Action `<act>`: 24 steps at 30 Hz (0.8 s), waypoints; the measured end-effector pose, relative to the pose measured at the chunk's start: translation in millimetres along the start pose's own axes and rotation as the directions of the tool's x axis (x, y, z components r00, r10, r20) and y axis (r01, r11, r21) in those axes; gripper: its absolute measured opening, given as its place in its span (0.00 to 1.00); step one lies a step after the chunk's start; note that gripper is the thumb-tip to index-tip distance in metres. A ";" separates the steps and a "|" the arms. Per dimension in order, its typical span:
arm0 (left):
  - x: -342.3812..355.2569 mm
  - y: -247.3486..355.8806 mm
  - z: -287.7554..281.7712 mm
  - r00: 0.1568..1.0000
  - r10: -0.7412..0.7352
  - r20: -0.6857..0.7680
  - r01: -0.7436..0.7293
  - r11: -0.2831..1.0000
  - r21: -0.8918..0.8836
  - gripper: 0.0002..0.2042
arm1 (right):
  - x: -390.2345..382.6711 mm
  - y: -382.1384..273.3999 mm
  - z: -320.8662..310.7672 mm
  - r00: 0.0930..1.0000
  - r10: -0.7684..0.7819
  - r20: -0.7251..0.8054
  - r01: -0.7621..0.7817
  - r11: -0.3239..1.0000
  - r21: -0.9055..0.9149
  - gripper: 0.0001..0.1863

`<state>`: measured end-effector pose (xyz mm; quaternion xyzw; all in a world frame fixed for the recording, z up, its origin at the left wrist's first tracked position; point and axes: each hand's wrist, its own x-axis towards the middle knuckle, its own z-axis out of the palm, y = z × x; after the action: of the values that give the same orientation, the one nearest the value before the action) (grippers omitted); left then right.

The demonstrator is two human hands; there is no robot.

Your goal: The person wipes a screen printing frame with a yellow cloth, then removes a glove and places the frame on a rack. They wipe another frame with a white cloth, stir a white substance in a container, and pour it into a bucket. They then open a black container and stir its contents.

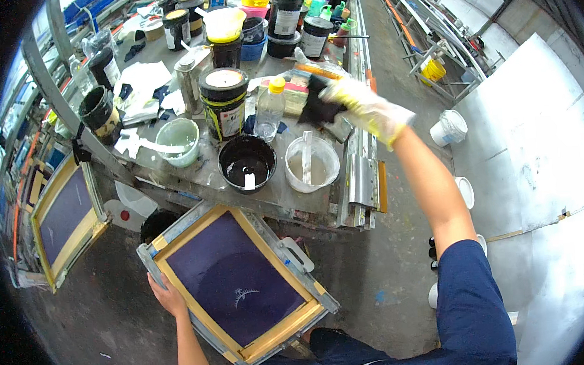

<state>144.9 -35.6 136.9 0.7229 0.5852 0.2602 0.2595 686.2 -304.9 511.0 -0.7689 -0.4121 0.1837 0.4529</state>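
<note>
My bare left hand [167,294] grips the left side of a tilted screen frame [214,328], which has a purple mesh, yellow taped borders and a small pale pattern. My right hand [357,105], in a white and yellow glove, holds a crumpled black cloth [317,104] over the right side of the cluttered bench [205,178]. Beside that cloth stands a clear bottle with a yellow cap [268,117]. Below it are a white bucket with a stick [315,174] and a black bucket of dark ink [240,159]. A pale green tub [177,139] sits farther left.
Several ink tubs [282,19] crowd the back of the bench. A second screen [67,216] leans at the left beside a metal post [74,115]. Along the right runs an aisle [403,256] with white buckets [448,127], metal rails [416,27] and a large pale sheet surface [530,148].
</note>
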 end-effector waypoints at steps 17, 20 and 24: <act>-3.6 1.1 -7.7 0.998 -0.028 -0.051 0.032 0.997 0.068 0.30 | -210.7 -61.8 -36.7 0.908 0.308 -0.284 0.002 0.674 0.739 0.43; -6.7 2.9 4.9 1.000 -0.019 -0.005 0.019 0.997 0.074 0.30 | -427.9 73.5 -66.9 0.721 0.652 -0.234 -0.096 0.428 0.898 0.45; -11.4 -17.7 -4.0 0.999 0.001 -0.047 0.004 0.994 0.110 0.30 | -558.6 104.5 28.0 0.357 0.923 -0.142 -0.142 0.204 0.969 0.43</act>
<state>127.6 -43.3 127.0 0.7294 0.6050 0.2441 0.2055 385.5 -762.8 357.0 -0.5289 0.3058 0.1959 0.7671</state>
